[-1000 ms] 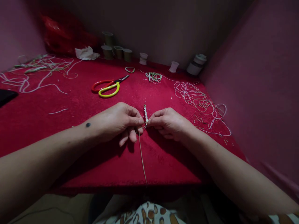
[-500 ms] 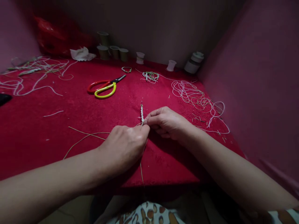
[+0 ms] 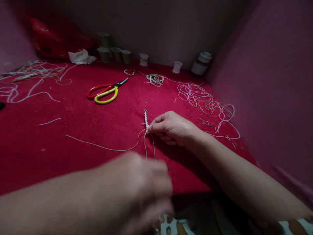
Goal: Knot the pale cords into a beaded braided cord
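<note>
The left hand (image 3: 144, 192) is close to the camera and badly blurred, low in the frame near the front edge of the counter (image 3: 80, 130). Its fingers cannot be made out, so whether they are open or closed around anything is impossible to tell. It covers the near ends of the thin cords (image 3: 145, 148) that hang down from the braid (image 3: 146, 119), and where those ends run is hidden. One long cord (image 3: 102, 147) trails off leftward across the cloth.

The right hand (image 3: 172, 128) rests on the counter right of centre, its fingers pinched shut on the lower end of the braid. The braid is a short, pale knotted strip lying flat and pointing away from the person, just left of that hand.

The counter is covered in deep red cloth. A pair of scissors (image 3: 104, 92) with one red and one yellow handle lies closed, well beyond the hands. A loose tangle of white cord (image 3: 202, 99) spreads on the right, and another tangle (image 3: 31, 76) on the far left is cut off by the frame edge. Small spools (image 3: 114, 54) stand along the back wall, dim and hard to read, beside a crumpled tissue (image 3: 80, 57). The walls are dull pink and grey, and the room is dark.
</note>
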A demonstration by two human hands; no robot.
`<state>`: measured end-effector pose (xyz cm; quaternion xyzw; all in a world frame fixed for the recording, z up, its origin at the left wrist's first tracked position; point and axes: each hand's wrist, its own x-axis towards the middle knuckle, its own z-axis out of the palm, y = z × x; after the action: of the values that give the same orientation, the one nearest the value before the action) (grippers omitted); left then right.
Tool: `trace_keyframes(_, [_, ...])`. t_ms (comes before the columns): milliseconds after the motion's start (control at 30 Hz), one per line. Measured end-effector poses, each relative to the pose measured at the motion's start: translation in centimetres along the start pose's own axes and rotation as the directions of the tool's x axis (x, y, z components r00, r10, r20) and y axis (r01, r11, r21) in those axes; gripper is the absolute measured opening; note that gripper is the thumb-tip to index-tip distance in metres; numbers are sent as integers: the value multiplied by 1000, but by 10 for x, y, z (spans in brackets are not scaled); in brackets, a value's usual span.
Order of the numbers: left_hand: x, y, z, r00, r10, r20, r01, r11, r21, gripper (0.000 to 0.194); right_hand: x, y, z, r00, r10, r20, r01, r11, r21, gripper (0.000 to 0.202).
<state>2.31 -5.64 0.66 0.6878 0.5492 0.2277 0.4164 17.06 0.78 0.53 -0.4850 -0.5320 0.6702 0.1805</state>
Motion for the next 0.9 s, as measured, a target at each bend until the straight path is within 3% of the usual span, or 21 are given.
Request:
trace_keyframes(100, [18, 5, -30, 998, -69, -9, 68, 994, -83, 8, 1, 1, 0, 1000, -10, 14, 9, 1000, 24, 27])
trace_keyframes(200, [32, 0, -46, 962, -251, 110, 272, 926, -260, 9, 2, 2, -1, 999, -27, 34, 25, 998, 49, 28])
trace_keyframes(300, [40, -8, -43, 919, -288, 268, 378, 837, -395, 7, 2, 2, -2, 999, -26, 39, 24, 998, 51, 26])
trace_keyframes(500, [44, -13, -33, 864, -324, 386, 485, 742, -463, 16, 1, 1, -1, 1000, -26, 17, 25, 1000, 17, 28])
trace_keyframes(633, [43, -19, -32, 865, -298, 403, 480, 724, -495, 14, 0, 1, 0, 1000, -28, 7, 28, 1000, 3, 29])
trace_keyframes(767, [41, -24, -30, 889, -289, 354, 442, 741, -506, 9, -1, -2, 1, 1000, 6, -5, -6, 999, -38, 31])
trace_keyframes(900, [41, -21, -28, 891, -296, 344, 433, 781, -451, 20, -2, -2, 1, 1000, 16, -13, -16, 999, -31, 30])
